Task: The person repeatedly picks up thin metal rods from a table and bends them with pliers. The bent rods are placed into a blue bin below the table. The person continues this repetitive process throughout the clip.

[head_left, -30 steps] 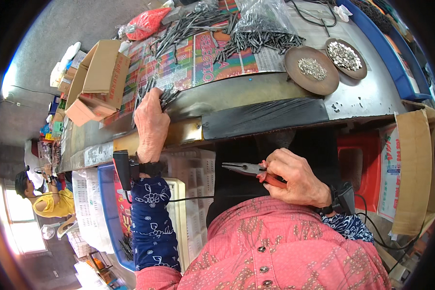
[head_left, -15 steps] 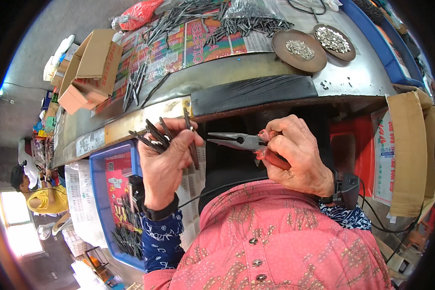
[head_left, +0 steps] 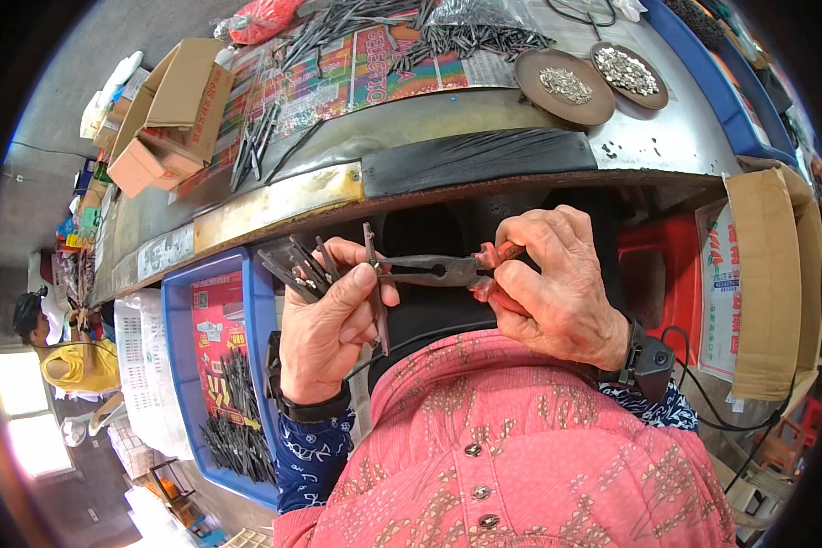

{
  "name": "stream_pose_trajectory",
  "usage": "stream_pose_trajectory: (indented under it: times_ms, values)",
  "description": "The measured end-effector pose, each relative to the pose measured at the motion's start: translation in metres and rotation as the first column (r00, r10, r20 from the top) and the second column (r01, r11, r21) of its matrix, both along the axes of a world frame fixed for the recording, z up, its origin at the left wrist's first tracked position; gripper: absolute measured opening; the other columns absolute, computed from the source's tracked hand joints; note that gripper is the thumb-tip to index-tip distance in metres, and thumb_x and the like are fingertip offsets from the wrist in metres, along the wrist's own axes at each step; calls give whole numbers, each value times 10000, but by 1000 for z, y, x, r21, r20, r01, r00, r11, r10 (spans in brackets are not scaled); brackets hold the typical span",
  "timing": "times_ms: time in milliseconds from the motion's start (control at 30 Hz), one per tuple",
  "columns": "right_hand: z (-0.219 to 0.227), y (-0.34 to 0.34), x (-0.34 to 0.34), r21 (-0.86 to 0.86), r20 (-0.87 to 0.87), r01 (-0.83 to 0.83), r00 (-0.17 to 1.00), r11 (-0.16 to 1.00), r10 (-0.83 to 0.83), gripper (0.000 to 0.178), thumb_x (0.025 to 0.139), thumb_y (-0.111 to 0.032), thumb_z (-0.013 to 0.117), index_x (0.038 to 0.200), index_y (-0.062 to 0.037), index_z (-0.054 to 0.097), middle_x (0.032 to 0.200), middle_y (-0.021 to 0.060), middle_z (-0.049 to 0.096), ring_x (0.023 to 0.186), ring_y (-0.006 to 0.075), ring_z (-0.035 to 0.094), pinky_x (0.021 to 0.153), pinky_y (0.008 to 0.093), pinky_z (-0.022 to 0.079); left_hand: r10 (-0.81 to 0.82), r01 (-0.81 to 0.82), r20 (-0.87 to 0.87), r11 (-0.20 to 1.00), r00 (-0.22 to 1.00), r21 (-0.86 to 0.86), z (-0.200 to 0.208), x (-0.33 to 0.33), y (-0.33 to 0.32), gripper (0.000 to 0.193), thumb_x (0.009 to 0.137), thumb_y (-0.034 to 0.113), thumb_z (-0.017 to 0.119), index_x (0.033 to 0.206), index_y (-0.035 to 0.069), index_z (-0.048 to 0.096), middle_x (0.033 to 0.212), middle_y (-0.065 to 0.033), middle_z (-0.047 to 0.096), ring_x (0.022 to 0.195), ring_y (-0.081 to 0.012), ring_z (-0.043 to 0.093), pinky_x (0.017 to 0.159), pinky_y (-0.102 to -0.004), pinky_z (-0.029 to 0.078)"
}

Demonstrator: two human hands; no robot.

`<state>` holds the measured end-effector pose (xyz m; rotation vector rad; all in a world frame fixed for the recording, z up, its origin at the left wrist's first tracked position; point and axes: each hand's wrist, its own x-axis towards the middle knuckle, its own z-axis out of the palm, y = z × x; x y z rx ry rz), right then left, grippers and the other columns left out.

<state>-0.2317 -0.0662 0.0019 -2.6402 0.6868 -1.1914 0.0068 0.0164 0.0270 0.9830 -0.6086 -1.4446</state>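
Observation:
My left hand (head_left: 324,315) is closed on several thin dark strips (head_left: 306,267), which fan out to the left of its fingers. One more dark strip (head_left: 381,315) stands upright between its thumb and fingertips, with a small shiny bit at its middle. My right hand (head_left: 557,279) grips a pair of pliers (head_left: 443,271) by its red handles. The jaws of the pliers are parted and point left, their tips at the middle of the upright strip. Whether the tips touch the shiny bit, I cannot tell.
Heaps of dark strips (head_left: 470,46) lie on the bench ahead, beside two brown dishes (head_left: 530,96) of small metal pieces. A blue crate (head_left: 178,365) with more strips is at lower left. Cartons (head_left: 178,100) stand left and right. Another person (head_left: 82,365) sits far left.
The pliers' jaws have opened wider and come up to the upright strip. My left hand has moved slightly right and down, still holding its strips.

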Motion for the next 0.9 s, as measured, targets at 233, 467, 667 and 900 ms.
stream_pose_trajectory:
  times_ms: [233, 467, 667, 900]
  values:
    - [-3, -3, -5, 27, -42, -42, 998, 999, 43, 192, 722, -74, 769, 836, -84, 614, 981, 69, 569, 871, 260, 575, 786, 410, 412, -35, 33, 47, 998, 998, 45, -2, 0, -1, 127, 993, 95, 664, 1059, 14, 591, 847, -171, 708, 440, -29, 370, 430, -197, 326]
    - [-17, -12, -7, 366, 68, -275, 961, 889, 269, 175, 744, -45, 701, 885, -44, 597, 868, 88, 543, 814, 310, 547, 677, 405, 451, 45, 11, 307, 984, 951, -177, -14, -11, 0, 143, 949, 24, 705, 1048, -4, 606, 860, -150, 716, 563, -74, 553, 499, -211, 424]
    - [-20, -17, -14, 807, 242, -425, 871, 410, 427, 177, 735, -38, 678, 889, 7, 602, 856, 109, 524, 770, 252, 534, 698, 354, 448, 372, 155, 735, 828, 567, -539, -22, -8, -2, 77, 913, -46, 713, 957, -34, 652, 931, -145, 716, 652, -108, 620, 589, -242, 514]
    - [-21, -10, -2, 343, 144, -231, 971, 910, 192, 192, 734, -49, 768, 881, -45, 644, 939, 105, 581, 861, 295, 576, 748, 388, 459, 170, -113, 323, 976, 931, -187, -19, -4, -5, 70, 984, 41, 669, 1022, -7, 634, 879, -162, 730, 573, -89, 580, 494, -200, 418]
